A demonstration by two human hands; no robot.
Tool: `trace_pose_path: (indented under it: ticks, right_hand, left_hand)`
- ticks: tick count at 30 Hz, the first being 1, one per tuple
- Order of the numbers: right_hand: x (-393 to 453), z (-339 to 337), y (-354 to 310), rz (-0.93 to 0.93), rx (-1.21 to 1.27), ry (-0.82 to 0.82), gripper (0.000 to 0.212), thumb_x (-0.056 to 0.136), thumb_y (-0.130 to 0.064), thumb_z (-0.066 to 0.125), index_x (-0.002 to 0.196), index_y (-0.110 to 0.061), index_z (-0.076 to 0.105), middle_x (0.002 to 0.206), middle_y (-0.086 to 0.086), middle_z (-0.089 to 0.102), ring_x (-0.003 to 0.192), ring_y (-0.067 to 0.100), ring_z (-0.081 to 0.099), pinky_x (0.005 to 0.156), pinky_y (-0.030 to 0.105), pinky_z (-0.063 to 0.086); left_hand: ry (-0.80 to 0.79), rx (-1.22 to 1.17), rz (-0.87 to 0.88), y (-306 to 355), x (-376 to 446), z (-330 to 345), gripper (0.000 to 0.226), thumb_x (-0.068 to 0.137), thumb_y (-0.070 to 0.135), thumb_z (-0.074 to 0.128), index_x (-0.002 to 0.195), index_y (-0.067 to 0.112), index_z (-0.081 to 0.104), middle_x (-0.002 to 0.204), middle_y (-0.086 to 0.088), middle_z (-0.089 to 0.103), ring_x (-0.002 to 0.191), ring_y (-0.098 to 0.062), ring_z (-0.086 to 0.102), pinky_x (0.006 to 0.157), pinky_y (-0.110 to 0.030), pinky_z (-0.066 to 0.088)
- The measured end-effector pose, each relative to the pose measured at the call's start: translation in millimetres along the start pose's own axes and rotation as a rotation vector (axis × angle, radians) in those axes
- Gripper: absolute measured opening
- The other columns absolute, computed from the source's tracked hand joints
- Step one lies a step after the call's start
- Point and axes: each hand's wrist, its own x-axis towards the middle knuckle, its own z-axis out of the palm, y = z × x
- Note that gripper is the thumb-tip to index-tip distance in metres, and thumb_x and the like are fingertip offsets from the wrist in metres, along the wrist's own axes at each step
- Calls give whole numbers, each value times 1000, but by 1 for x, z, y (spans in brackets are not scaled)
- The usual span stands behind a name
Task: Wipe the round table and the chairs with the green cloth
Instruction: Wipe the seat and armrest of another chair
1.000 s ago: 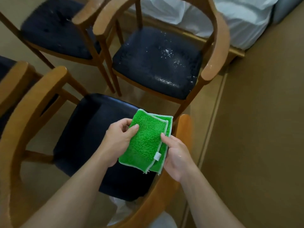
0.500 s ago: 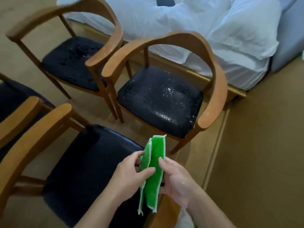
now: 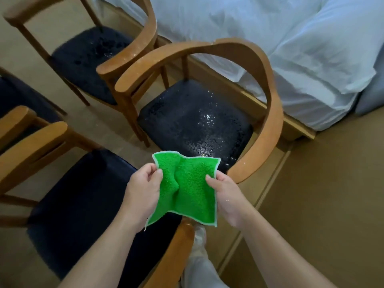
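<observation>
Two hands hold the green cloth (image 3: pixel 188 189) spread open in the air, above the gap between the nearest chair and the one beyond it. The left hand (image 3: pixel 143 191) pinches the cloth's left edge between thumb and fingers; the right hand (image 3: pixel 227 199) pinches the right edge in the same way, thumb on the upper face. The cloth is fluffy with a pale trim, and a soft fold runs down its middle. Its lower corners hang free.

The nearest chair (image 3: pixel 87 204) has a dark seat and wooden armrests, and sits just below the forearms. The chair ahead (image 3: pixel 195 123) has a curved wooden back, and its dark seat is speckled with shiny droplets or pale specks. A third chair (image 3: pixel 89 57) stands just beside it at the upper left, its seat speckled too. Part of a fourth chair (image 3: pixel 18 121) shows at the left edge. A bed (image 3: pixel 280 44) with white bedding lies behind the chairs. The floor (image 3: pixel 322 204) is tan.
</observation>
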Motion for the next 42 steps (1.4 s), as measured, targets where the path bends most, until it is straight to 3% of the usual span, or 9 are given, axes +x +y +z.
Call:
trace_pose_path:
  ticks: [4,12,18,22,25,28,33,40,42]
  right_hand:
    - [3,-10,-14,-32,-112,63,30,103,-7,38,110,-20,64,98,-5,75,87,15,72,58,25,57]
    - [32,-50,-52,-123,-120,58,56,102,-1,29,103,-39,71,110,1,73,98,23,71,78,45,57]
    - [110,-95,-92,-96,-297,-24,59,103,-5,27,109,-47,67,106,-8,74,94,16,72,71,33,60]
    - [166,-129,-124,-95,-495,-117,49,105,-12,29,120,-44,63,109,-16,71,94,10,70,88,44,56]
    - [190,-149,-143,-88,-623,-180,49,105,-17,30,111,-53,63,106,-23,70,93,3,69,90,41,54]
    - [214,-160,-158,-86,-689,-187,55,105,-19,30,100,-65,60,103,-30,68,96,3,67,87,34,55]
    - [275,-168,-164,-94,-741,-178,40,104,-19,34,100,-41,67,102,4,71,99,40,61,83,58,50]
    - [368,-162,-156,-118,-727,-157,37,105,-22,35,101,-39,67,95,-6,73,89,27,67,80,42,54]
    - [399,-162,-140,-154,-954,-73,30,102,-21,40,114,-36,63,110,2,69,97,27,63,80,38,50]
  left_hand:
    - [18,60,61,12,14,4,24,90,31,45,84,11,55,84,-23,59,68,-24,51,66,-51,47]
    - [33,75,-16,18,55,33,20,93,20,43,80,20,57,82,-9,65,65,-18,51,56,-31,38]
    - [129,133,-144,23,105,77,23,95,20,41,81,25,58,80,-1,66,74,-24,61,56,-31,40]
    - [240,36,-296,36,134,121,25,98,18,41,84,25,61,84,0,68,81,-26,64,62,-38,49]
    - [267,-38,-382,50,150,151,26,99,17,40,90,28,62,90,-3,69,83,-29,65,72,-50,54]
    - [267,0,-379,60,173,172,27,99,18,39,93,32,61,90,2,69,80,-21,66,72,-47,54]
    - [343,-32,-407,58,222,185,29,99,17,38,91,31,62,90,2,68,81,-24,66,74,-50,56]
    - [423,-24,-369,8,298,179,24,98,21,42,94,36,60,87,6,67,77,-17,65,70,-44,53]
    - [381,-46,-428,-15,322,181,17,95,26,47,102,34,60,88,6,67,80,-14,64,72,-42,55]
